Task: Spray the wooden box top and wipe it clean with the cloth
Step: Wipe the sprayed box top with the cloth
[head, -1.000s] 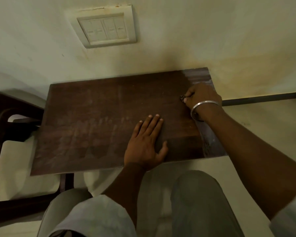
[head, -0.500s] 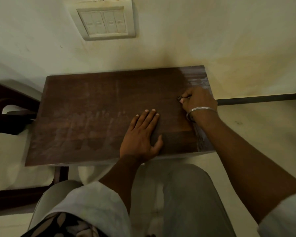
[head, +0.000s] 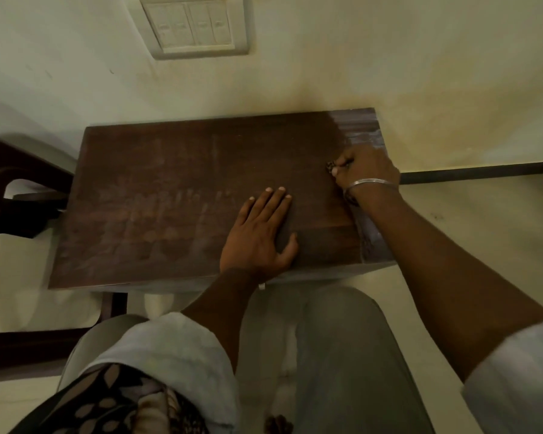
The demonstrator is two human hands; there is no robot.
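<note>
I'm spreading my left hand (head: 261,233) flat, steadying the wooden box top (head: 176,195); my right hand (head: 365,167) is pinching the cloth (head: 330,166).

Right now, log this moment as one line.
left hand flat on dark brown wooden box top | right hand grips small dark cloth near right edge

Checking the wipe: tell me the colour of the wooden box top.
Dark brown wooden box top with pale streaks; head view shows it best.

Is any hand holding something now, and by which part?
Right hand grips what seems to be the cloth, bunched in its fist; only a dark tip shows. Left hand holds nothing.
</note>
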